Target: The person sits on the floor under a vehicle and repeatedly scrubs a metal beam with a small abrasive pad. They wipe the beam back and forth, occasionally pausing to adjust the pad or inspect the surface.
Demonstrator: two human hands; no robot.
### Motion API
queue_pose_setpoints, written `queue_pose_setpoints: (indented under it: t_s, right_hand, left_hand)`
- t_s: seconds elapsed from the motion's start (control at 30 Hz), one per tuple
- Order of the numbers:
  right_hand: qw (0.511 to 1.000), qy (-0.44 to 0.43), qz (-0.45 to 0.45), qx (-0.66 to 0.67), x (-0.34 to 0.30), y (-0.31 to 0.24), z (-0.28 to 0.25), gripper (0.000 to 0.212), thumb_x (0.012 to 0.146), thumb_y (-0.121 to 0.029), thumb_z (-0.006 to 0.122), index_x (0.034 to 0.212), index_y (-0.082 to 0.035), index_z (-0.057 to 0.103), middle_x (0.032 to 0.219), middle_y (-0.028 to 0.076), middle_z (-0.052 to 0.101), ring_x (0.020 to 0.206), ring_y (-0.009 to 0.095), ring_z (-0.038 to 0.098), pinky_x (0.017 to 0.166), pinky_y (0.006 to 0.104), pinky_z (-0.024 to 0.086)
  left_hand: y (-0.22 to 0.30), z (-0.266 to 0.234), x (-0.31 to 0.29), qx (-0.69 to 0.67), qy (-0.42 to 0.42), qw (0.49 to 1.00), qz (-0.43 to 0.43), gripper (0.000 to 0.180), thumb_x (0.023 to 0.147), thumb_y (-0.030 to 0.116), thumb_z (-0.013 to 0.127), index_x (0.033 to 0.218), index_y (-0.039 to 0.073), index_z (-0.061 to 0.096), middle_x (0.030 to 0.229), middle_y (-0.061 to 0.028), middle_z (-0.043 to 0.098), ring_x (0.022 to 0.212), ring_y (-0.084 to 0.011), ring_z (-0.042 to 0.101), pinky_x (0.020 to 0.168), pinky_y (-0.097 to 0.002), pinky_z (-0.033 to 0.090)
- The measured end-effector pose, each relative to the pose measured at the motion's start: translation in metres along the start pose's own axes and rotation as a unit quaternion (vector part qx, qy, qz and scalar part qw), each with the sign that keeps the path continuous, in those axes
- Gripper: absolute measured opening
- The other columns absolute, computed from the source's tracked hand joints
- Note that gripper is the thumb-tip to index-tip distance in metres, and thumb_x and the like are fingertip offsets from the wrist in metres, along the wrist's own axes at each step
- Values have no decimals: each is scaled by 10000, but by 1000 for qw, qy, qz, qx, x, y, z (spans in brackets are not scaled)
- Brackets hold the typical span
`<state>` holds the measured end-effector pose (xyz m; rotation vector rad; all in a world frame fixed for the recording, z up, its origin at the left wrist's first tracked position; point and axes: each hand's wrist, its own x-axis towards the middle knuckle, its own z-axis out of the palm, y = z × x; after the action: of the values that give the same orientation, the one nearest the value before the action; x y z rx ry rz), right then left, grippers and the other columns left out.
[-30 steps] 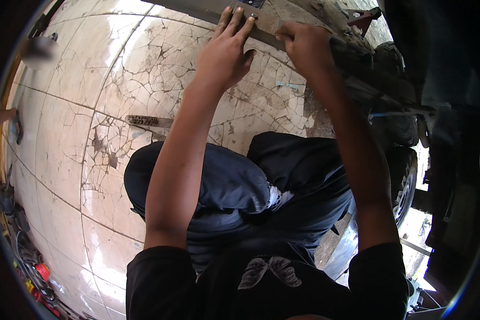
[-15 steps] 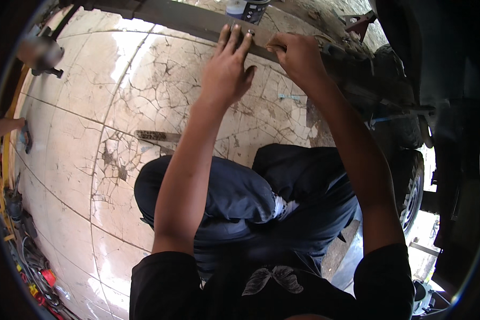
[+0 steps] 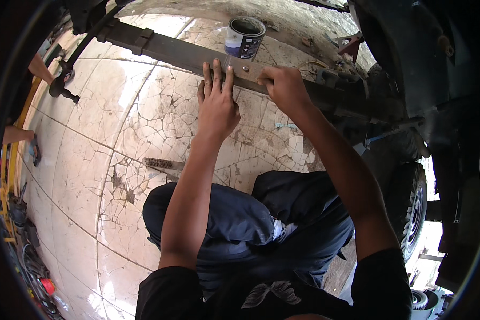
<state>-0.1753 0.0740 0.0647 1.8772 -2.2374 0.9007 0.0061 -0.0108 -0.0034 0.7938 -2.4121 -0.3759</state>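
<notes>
One dark metal beam (image 3: 178,55) lies crosswise, just short of a paint can (image 3: 242,47). Probably to steady it, the left hand (image 3: 217,111) rests spread on top, grasping nothing; the right hand (image 3: 286,88) curls near a bolt head (image 3: 246,69), whether pinching anything I cannot tell.

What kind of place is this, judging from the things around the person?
It looks like a vehicle repair workshop, though not certainly: a treaded tyre shows at the right, a long dark metal bar runs across ahead, and a dark red metal stand is beyond it.
</notes>
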Motion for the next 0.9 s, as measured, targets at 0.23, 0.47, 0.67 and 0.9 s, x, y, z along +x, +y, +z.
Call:
queue_pose_setpoints:
  t_s: [0.23, 0.47, 0.67, 0.9]
  right_hand:
    - [999, 32, 18, -22, 28, 9, 14, 45, 858, -41, 711, 851, -38, 756, 831, 192, 741, 820, 374, 739, 775, 446, 577]
    - [1000, -8, 4, -7, -11, -5, -8, 49, 868, -61, 713, 875, -48, 760, 865, 186, 749, 834, 379, 738, 793, 446, 575]
    - [999, 33, 22, -22, 44, 15, 17, 58, 850, -85, 743, 843, -28, 754, 832, 200, 740, 831, 381, 739, 776, 445, 578]
    - [999, 26, -11, -20, -2, -12, 6, 53, 861, -80, 739, 882, -35, 757, 851, 204, 740, 824, 398, 732, 785, 468, 574]
  left_hand:
    - [-1, -5, 0, -8, -15, 1000, -2, 944, 843, 64, 673, 1683, 113, 245, 1773, -189, 99, 1642, -400, 50, 1277, -566, 230]
    - [2, -2, -1, -20, 0, 1000, -13, 933, 825, 43, 665, 1673, 85, 277, 1770, -196, 115, 1644, -391, 56, 1270, -583, 232]
    - [4, -3, 2, -20, -14, 1000, -6, 936, 848, 65, 681, 1679, 88, 251, 1768, -206, 104, 1641, -406, 43, 1268, -588, 232]
    - [0, -5, -2, -22, -1, 1000, -13, 922, 832, 71, 677, 1668, 78, 286, 1769, -192, 130, 1643, -383, 82, 1262, -586, 243]
